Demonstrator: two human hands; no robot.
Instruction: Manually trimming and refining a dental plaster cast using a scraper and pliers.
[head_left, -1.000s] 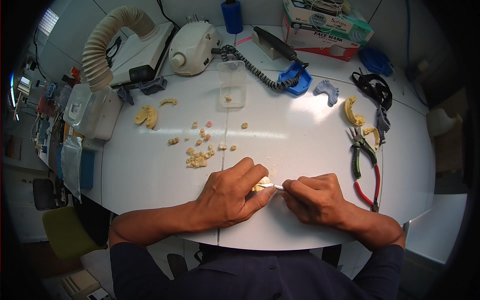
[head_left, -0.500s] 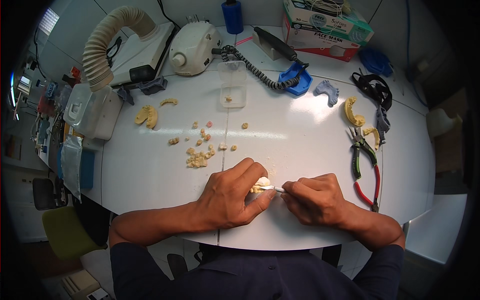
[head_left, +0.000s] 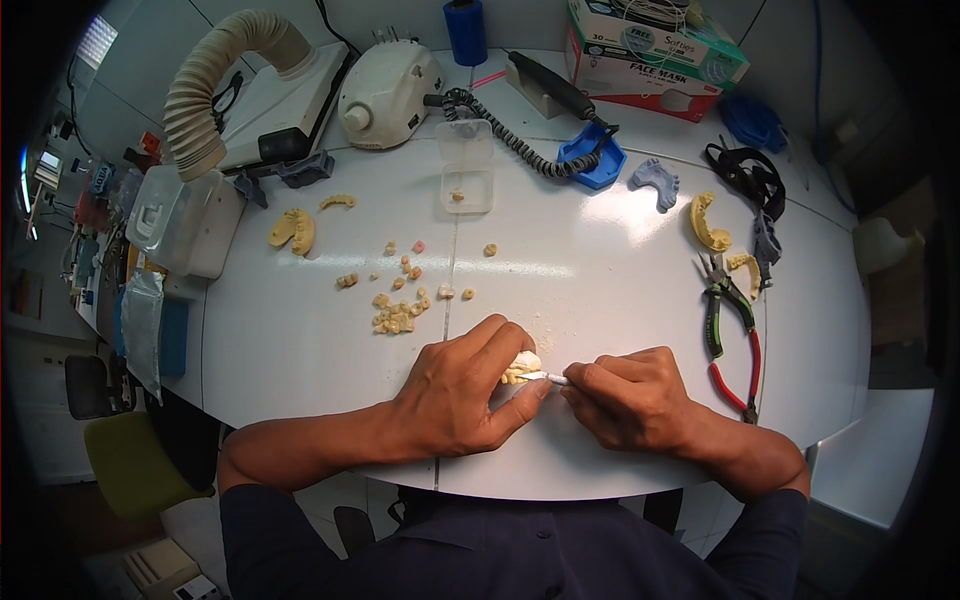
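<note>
My left hand point(head_left: 458, 392) is closed around a small cream dental model point(head_left: 524, 361), thumb below it and fingers over its far side. The hand hides much of the model. From the right, my right hand point(head_left: 632, 398) pinches a small knife point(head_left: 556, 379) with a pale handle. Its metal blade lies against the near side of the model, close to my left thumb tip. Fine cream crumbs point(head_left: 541, 331) are scattered on the white table point(head_left: 600, 290) just beyond the model.
Several loose yellowish tooth pieces point(head_left: 394, 318) lie left of centre, below an opened clear box point(head_left: 468, 190). Red-and-green pliers point(head_left: 713, 318) lie at right, near a yellow dental cast point(head_left: 707, 222). At the back stand a white control unit point(head_left: 388, 98) and a ribbed hose point(head_left: 195, 110).
</note>
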